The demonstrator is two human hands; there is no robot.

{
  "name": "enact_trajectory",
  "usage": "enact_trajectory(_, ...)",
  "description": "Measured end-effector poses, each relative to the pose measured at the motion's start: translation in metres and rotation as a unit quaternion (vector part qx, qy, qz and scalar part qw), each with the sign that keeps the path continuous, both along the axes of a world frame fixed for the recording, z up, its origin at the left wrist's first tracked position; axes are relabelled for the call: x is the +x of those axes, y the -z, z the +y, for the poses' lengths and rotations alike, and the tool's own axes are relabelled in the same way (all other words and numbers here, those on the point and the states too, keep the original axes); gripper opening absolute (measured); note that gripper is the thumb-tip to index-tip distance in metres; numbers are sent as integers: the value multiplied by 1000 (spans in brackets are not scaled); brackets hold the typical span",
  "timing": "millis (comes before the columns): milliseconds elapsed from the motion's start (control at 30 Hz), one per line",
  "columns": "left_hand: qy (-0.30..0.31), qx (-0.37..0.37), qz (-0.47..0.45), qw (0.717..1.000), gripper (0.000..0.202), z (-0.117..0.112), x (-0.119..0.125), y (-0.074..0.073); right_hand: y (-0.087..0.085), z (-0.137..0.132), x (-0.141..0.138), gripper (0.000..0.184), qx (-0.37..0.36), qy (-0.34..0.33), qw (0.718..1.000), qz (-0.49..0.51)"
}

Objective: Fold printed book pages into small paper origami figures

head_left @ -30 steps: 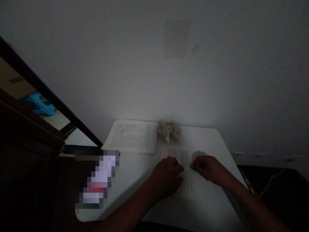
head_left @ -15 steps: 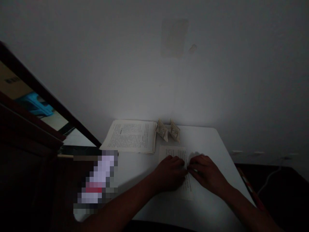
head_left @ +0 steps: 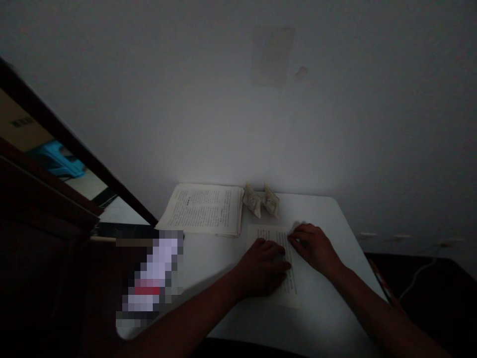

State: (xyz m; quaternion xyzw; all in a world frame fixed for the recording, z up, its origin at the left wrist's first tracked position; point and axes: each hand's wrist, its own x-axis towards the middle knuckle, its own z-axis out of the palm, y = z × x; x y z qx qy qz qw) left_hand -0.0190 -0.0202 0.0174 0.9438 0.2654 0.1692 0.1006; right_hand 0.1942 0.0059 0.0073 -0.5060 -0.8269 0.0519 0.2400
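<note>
A printed sheet of paper (head_left: 291,298) lies on the white table in front of me, its long side running away from me. My left hand (head_left: 261,268) rests on its middle with the fingers partly spread, covering much of the print. At the sheet's upper right edge is my right hand (head_left: 315,248), thumb and fingertips closed together on the paper's edge. Just beyond the sheet stand two folded paper shapes like small boats, a left paper boat (head_left: 252,203) and a right paper boat (head_left: 272,204).
A stack of printed pages (head_left: 203,211) lies at the table's back left. The white table (head_left: 328,214) meets a grey wall (head_left: 208,99) behind. A pixelated object (head_left: 156,273) is at the left edge. A dark-framed mirror (head_left: 85,149) leans on the left.
My right hand has moved away from me along the sheet's right edge, from beside my left fingertips to nearer the far corner. The left hand stays on the paper.
</note>
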Motion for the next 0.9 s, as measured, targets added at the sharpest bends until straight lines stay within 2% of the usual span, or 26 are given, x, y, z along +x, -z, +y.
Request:
enact_trajectory(200,-1,-2,-1,1000,26,0,0,0,-1,19,2,20,1,13,1000,-17)
enact_trajectory(333,-1,-7,-6,1000,26,0,0,1,-4,18,1,21,1,6,1000,-21)
enact_trajectory(900,-7,-9,-3,1000,27,-1,0,-1,-5,-52,2,13,-46,-62,997,11)
